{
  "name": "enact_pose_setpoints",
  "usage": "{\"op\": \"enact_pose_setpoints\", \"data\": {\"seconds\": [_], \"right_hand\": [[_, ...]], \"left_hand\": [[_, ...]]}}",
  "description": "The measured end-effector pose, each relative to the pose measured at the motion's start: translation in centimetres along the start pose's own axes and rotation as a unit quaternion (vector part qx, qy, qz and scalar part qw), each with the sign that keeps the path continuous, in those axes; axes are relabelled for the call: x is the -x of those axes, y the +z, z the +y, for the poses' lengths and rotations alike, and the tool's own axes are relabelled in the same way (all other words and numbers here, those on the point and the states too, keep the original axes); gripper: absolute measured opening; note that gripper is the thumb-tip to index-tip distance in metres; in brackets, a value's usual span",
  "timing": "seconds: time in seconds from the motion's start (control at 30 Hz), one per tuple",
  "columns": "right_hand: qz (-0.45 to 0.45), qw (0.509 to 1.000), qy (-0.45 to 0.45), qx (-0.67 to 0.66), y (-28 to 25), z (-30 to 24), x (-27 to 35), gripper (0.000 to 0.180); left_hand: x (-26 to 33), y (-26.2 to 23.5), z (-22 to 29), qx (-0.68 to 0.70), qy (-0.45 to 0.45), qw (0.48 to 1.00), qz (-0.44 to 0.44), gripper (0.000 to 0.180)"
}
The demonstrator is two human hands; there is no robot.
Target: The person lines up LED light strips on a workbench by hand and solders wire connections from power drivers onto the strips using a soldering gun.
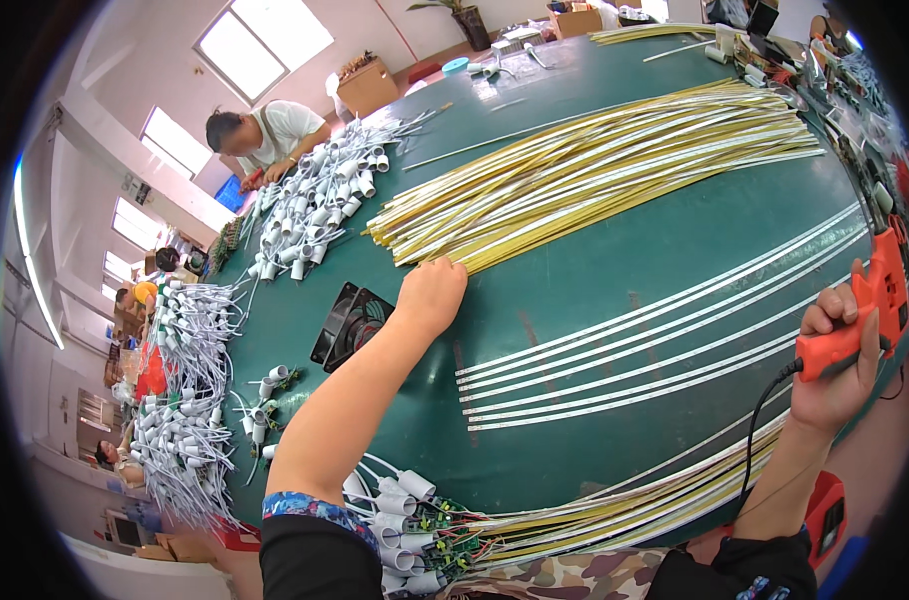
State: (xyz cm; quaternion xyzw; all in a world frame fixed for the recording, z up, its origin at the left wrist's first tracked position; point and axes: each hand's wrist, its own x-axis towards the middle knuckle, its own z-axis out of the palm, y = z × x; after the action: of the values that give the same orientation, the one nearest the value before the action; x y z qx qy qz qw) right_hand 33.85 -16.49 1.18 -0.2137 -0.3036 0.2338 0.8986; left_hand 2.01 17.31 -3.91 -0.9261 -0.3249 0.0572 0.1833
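My left hand (435,292) reaches to the near left end of a big pile of yellow and white LED strips (595,170). Its fingers are closed at the strips' edge, apparently pinching a strip, though the fingertips are partly hidden. In my right hand (835,375) is an orange-red soldering gun (877,290) with a black cord, held at the table's right edge; its tip is hard to make out. Between the hands, several white LED strips (615,345) lie side by side, with their left ends roughly lined up.
A black fan (347,328) stands left of my left forearm. White lamp holders with wires (310,205) are heaped along the left side, more (400,500) near my body beside wired strips (635,510). A co-worker (275,140) sits across the green table (535,300).
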Motion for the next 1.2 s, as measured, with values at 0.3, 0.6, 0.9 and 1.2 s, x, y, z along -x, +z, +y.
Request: {"op": "enact_pose_setpoints", "data": {"seconds": [0.3, 0.6, 0.9, 1.2], "right_hand": [[0.001, 1.000, 0.000, -0.004, 0.0, 0.0, -0.2, 0.058], [0.015, 1.000, 0.006, -0.008, 0.7, -0.2, 0.0, 0.056], [0.018, 0.999, -0.032, -0.033, 0.8, -1.2, -0.2, 0.054], [-0.020, 0.992, -0.086, -0.095, 1.2, -2.4, -0.5, 0.055]], "left_hand": [[0.8, -0.5, -1.8, 0.122, -0.005, 0.989, 0.088, 0.012], [4.1, -4.7, -3.5, 0.758, -0.162, 0.606, -0.180, 0.028], [7.8, -11.2, -4.9, 0.903, 0.118, 0.398, 0.109, 0.017], [10.8, -3.4, -1.2, 0.887, -0.084, 0.441, -0.104, 0.015]]}}
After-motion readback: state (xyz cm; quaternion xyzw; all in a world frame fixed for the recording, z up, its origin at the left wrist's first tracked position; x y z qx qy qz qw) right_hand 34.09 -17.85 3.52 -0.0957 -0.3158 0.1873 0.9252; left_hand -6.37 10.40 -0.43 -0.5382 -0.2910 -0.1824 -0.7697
